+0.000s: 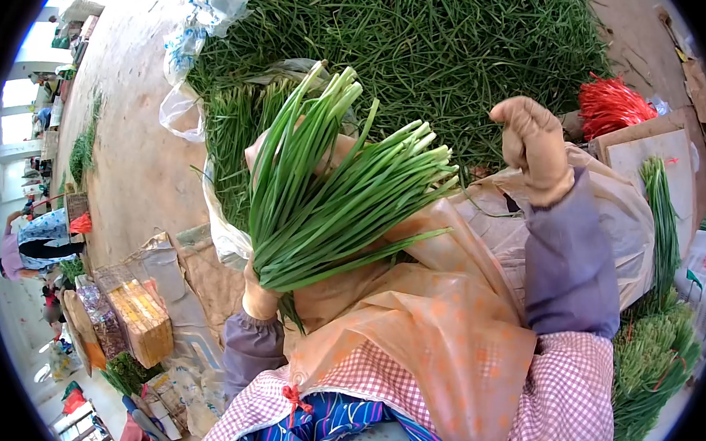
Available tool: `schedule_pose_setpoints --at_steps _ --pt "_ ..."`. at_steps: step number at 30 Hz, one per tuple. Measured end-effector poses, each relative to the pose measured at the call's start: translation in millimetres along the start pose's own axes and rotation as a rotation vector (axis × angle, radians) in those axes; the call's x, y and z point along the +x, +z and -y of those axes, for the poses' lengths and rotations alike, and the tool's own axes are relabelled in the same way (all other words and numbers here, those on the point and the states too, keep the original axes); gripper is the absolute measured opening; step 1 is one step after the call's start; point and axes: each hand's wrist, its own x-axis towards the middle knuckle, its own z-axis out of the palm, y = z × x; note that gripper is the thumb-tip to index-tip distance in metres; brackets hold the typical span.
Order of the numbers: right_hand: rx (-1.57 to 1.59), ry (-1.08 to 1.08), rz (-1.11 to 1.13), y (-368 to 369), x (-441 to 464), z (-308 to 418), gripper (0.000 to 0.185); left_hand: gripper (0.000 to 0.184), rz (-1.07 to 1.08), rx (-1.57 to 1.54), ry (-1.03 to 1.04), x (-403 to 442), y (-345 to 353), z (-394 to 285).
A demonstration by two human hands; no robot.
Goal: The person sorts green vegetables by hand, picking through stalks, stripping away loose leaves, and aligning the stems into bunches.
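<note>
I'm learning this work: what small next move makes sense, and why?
Probably bring the right hand over to gather the pale ends of the green stalks: they fan into two clusters, while the left hand holds the stalks where they converge and the right is raised, apart from them.

Produce-packing shed, heaped greens (444, 44), tied bundles (652, 372)

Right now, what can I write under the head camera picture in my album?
Left hand holding a fanned bunch of green stalks, right hand apart, a green heap beyond.
</note>
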Motion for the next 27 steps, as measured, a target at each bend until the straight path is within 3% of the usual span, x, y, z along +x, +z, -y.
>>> schedule_pose_setpoints --at_steps 3,5,9,15,16,19,22,25,26,27 --pt "-0.359 -0.183 -0.003 49.5 -31.0 -0.6 0.023 0.040 -0.002 -0.040 -0.037 0.2 2.3 -1.5" --pt "-0.769 -0.170 0.075 63.1 -40.4 5.5 0.024 0.040 0.000 -0.086 -0.048 -0.5 1.6 2.3" --pt "-1.169 -0.586 0.078 80.2 -27.3 -9.7 0.014 0.042 -0.007 0.008 0.017 -4.0 0.2 -4.6" --pt "-0.551 -0.543 0.678 103.9 -56.9 -5.4 0.011 0.043 -0.045 -0.136 -0.100 -5.8 6.7 -10.7" --pt "-0.578 -0.337 0.789 103.1 -60.6 -2.7 0.014 0.043 -0.050 -0.147 -0.102 -6.2 7.7 -11.6" --pt "-0.047 0.093 0.553 71.0 -52.3 14.1 0.016 0.042 -0.026 -0.094 -0.054 -5.9 6.4 -10.2" --pt "-0.124 -0.094 0.119 51.8 -53.4 17.6 0.025 0.043 -0.034 -0.116 -0.065 -5.0 3.8 -5.0" --pt "-0.500 -0.377 0.203 65.5 -59.7 -1.1 0.034 0.044 0.005 -0.098 -0.045 -1.4 4.6 -1.9" --pt "-0.714 -0.564 0.270 73.6 -57.9 -1.1 0.040 0.045 0.024 -0.038 -0.009 -0.7 4.5 -5.3" --pt "-0.917 -0.882 0.257 82.4 -50.0 -13.3 0.038 0.044 0.020 -0.060 -0.036 -0.5 6.3 -11.0"
